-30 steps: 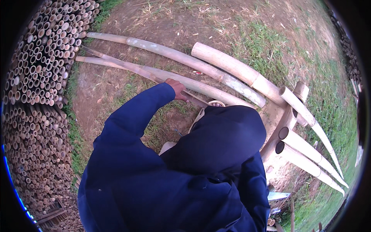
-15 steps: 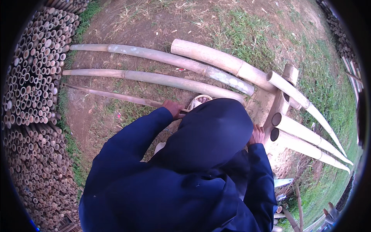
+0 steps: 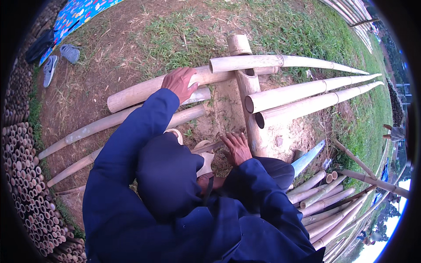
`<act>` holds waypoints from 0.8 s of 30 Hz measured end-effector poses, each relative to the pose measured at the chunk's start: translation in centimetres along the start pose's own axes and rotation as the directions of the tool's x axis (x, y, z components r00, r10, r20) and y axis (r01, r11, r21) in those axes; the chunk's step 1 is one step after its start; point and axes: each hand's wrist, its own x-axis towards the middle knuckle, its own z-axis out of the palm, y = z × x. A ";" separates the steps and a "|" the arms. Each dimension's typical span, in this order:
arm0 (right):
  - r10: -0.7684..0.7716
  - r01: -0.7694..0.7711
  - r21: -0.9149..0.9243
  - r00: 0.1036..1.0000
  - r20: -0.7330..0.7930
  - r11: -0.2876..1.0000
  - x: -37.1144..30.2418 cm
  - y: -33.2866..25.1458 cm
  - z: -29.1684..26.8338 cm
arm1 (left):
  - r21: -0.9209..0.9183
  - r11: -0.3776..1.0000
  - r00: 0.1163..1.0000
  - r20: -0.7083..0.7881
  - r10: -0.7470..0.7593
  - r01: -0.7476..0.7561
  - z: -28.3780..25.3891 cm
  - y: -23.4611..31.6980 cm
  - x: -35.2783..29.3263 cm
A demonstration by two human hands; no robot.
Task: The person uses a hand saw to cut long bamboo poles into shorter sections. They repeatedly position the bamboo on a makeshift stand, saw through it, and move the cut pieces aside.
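Outdoor ground of bare brown dirt point(image 3: 109, 57) and patchy grass, seen from above a person in a dark blue hooded top. Long pale bamboo poles cross the scene. The thickest, a smooth round bamboo pole point(image 3: 140, 90), lies angled across an upright bamboo post point(image 3: 247, 94) with holes cut through it. Three more poles point(image 3: 315, 90) run off to the right from that post. Stacked bamboo ends point(image 3: 22, 175) line the left edge.

The left hand point(image 3: 180, 82) rests palm-down on the thick pole, fingers spread over it, not closed around it. The right hand point(image 3: 237, 148) presses flat, fingers open, low near the foot of the post, holding nothing visible. The work looks like fitting this pole into the post; next it would need lifting and lining up with a hole.
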 end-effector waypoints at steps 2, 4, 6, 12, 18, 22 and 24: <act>0.077 -0.075 0.098 0.997 -0.024 0.992 -2.2 -0.7 -2.2 | 0.117 0.991 0.994 0.088 0.062 -0.072 1.8 2.1 5.1; 0.180 -0.169 0.156 0.982 -0.060 0.973 -5.0 -1.5 -4.4 | 0.222 0.973 0.980 0.197 0.025 -0.069 3.3 3.3 8.1; 0.301 -0.277 0.199 0.948 -0.104 0.940 -8.3 -2.0 -7.0 | 0.312 0.946 0.961 0.278 -0.010 -0.081 5.3 4.3 10.7; 0.593 -0.556 0.212 0.777 -0.211 0.804 -15.5 -3.6 -11.5 | 0.397 0.909 0.934 0.357 -0.027 -0.125 8.3 4.2 13.3; 0.502 -0.473 0.174 0.835 -0.223 0.864 -13.3 -3.4 -12.9 | 0.312 0.940 0.947 0.319 0.033 -0.138 9.2 2.4 11.4; 0.501 -0.476 0.158 0.821 -0.274 0.865 -13.4 -2.2 -14.0 | 0.282 0.957 0.906 0.418 -0.062 -0.065 1.8 1.4 6.4; 0.502 -0.468 0.182 0.806 -0.314 0.865 -13.9 -1.6 -13.8 | 0.318 0.947 0.930 0.358 -0.085 -0.036 -3.0 -3.9 0.9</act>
